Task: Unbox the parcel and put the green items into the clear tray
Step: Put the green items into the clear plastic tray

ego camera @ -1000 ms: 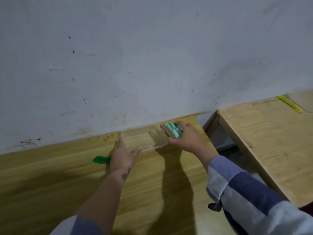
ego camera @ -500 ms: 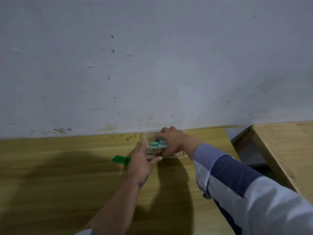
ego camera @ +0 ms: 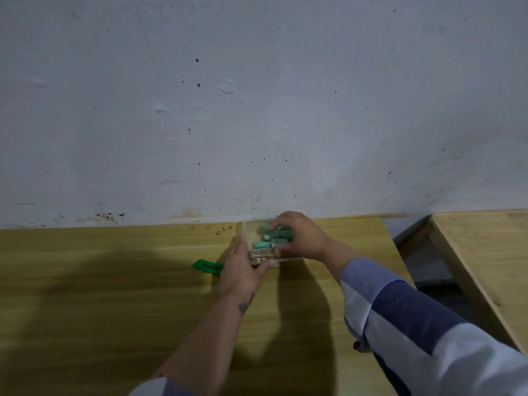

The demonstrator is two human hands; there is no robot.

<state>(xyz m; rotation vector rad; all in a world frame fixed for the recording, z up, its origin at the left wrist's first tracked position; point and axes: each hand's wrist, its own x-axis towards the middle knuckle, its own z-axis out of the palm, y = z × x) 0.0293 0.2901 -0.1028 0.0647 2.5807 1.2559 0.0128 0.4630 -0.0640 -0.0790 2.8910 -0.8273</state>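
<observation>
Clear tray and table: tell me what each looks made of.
Clear tray: probably hard transparent plastic, glossy; the green items and the wood show through its walls, and its rim catches light.
Table: wood or wood veneer, yellowish with a smooth, slightly shiny finish; long grain lines run across it.

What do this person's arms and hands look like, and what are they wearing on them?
Both hands are bare, with no gloves. The right arm wears a long sleeve in broad stripes of pale blue, dark blue and whitish grey. The left arm is bare to near the elbow, where the same striped sleeve is pushed up. A small dark tattoo marks the left wrist.
</observation>
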